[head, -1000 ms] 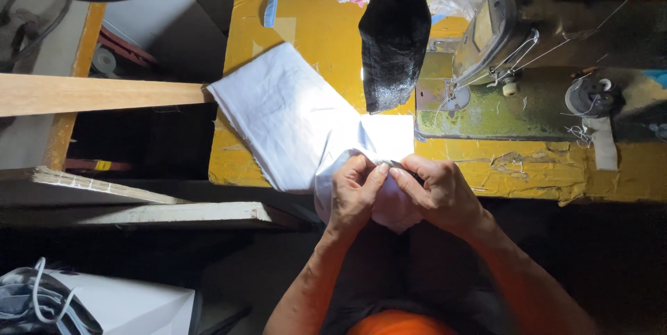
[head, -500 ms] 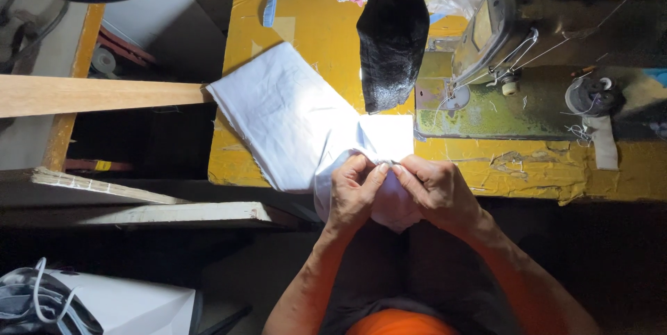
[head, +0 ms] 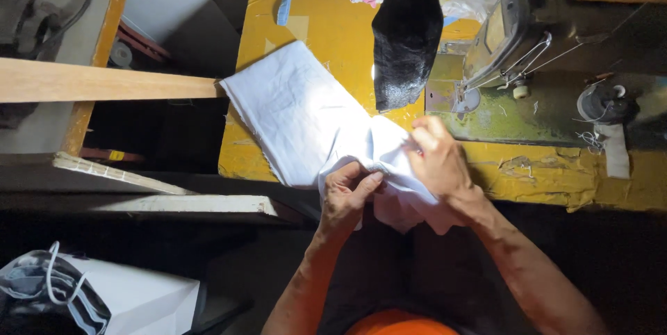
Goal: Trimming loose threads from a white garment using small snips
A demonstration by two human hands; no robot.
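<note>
Head view: left hand [head: 347, 192] and right hand [head: 436, 161] both pinch white cloth [head: 306, 116] at table [head: 542, 175] edge, frame centre; loose grip could let it slide off the edge.

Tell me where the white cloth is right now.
In the head view, the white cloth lies on the yellow table, left of the sewing machine, its near edge pinched by both hands.

You worked under a bright lamp glaring on the white cloth [head: 306, 116]; deep shadow swallowed the frame's lower edges.
</note>
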